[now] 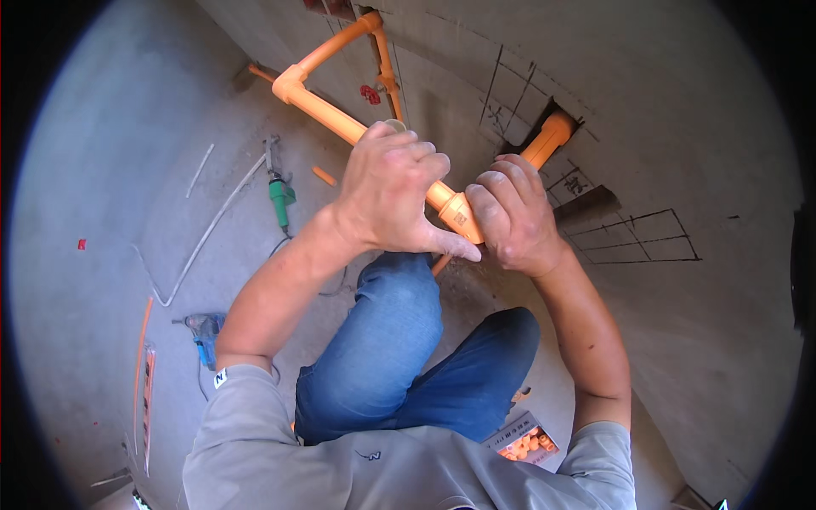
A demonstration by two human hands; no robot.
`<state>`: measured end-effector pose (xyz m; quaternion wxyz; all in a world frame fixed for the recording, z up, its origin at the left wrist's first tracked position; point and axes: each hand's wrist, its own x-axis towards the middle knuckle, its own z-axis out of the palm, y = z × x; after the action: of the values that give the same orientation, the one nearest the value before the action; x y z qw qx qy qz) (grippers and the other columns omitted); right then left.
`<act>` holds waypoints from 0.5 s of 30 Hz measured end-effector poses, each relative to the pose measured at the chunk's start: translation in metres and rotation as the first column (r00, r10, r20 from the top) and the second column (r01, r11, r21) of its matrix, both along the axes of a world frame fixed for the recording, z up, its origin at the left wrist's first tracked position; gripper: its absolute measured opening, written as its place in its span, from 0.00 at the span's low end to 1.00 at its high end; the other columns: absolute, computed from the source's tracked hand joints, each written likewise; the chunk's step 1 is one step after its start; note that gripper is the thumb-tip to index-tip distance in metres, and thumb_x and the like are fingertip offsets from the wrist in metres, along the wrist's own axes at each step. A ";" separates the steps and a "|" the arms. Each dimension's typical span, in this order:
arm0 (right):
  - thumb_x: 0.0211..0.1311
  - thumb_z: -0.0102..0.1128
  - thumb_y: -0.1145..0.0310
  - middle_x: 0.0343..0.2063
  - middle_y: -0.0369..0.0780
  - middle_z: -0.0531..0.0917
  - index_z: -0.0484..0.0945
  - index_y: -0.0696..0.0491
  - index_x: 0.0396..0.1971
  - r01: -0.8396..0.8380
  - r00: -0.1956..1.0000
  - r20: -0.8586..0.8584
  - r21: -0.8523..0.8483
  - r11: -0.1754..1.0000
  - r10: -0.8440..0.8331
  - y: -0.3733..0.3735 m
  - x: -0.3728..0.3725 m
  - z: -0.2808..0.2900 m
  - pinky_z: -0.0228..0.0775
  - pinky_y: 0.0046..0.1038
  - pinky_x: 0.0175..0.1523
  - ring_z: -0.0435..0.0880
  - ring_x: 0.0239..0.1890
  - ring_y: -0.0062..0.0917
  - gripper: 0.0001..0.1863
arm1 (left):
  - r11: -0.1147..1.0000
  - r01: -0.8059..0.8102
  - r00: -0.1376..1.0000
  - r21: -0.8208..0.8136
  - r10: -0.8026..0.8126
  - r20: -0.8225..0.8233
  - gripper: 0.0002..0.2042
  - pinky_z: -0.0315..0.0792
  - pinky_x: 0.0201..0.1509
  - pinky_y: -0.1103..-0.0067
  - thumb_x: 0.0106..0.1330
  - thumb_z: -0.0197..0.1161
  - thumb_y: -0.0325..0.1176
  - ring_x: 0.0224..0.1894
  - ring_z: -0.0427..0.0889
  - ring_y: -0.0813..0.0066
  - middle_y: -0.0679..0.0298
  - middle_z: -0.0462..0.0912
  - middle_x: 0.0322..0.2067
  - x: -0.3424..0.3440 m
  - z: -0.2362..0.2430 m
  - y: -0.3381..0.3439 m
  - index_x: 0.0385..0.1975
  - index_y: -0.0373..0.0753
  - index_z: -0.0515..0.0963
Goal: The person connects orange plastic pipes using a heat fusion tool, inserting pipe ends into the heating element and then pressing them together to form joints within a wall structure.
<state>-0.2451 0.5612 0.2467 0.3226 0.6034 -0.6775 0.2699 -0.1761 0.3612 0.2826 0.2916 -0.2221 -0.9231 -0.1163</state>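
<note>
An orange plastic pipe [327, 117] slants down from the upper left to an orange elbow fitting [460, 219] in front of my knees. My left hand [387, 183] wraps round this pipe just above the fitting, its thumb stretched along the fitting's lower side. Close beside it, my right hand [517, 212] is closed round the other side of the joint, its fingers hiding what lies beneath. Beyond those fingers a short orange pipe [546, 144] runs up to a hole in the wall. Farther up, another elbow [290, 84] joins the long pipe to more pipework at the wall.
A green-handled heating tool [280, 195] lies on the floor to the left, near a short orange pipe piece [324, 176]. Nearer are a blue power drill [204, 333] and a bent pale tube [204, 242]. An open box [544, 459] of orange fittings sits by my right side.
</note>
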 end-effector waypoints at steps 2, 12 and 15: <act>0.42 0.64 0.66 0.32 0.45 0.79 0.77 0.59 0.34 0.008 1.000 -0.009 -0.001 1.000 -0.008 -0.001 0.000 0.000 0.74 0.44 0.54 0.80 0.38 0.39 0.17 | 1.000 -0.009 1.000 -0.001 0.009 -0.005 0.40 0.66 0.37 0.69 0.36 0.67 0.78 0.21 0.73 0.62 0.61 0.70 0.14 0.001 -0.001 0.001 0.13 0.38 0.71; 0.42 0.62 0.66 0.32 0.44 0.79 0.77 0.58 0.34 0.035 0.999 -0.019 -0.013 0.999 -0.035 0.001 0.000 0.002 0.74 0.43 0.55 0.80 0.38 0.38 0.16 | 1.000 -0.022 1.000 0.001 0.022 0.015 0.39 0.66 0.39 0.68 0.35 0.68 0.77 0.23 0.73 0.61 0.60 0.71 0.15 0.001 0.002 0.006 0.14 0.38 0.70; 0.43 0.61 0.66 0.32 0.43 0.79 0.77 0.57 0.33 0.085 0.995 -0.047 -0.016 0.996 -0.086 0.001 0.001 -0.002 0.74 0.43 0.55 0.80 0.38 0.37 0.15 | 1.000 -0.024 1.000 0.001 0.024 0.006 0.39 0.65 0.39 0.68 0.34 0.70 0.76 0.23 0.72 0.61 0.60 0.71 0.16 0.001 0.002 0.009 0.14 0.38 0.70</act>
<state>-0.2441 0.5626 0.2445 0.3541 0.5779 -0.6929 0.2461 -0.1749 0.3705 0.2842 0.2902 -0.2104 -0.9265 -0.1140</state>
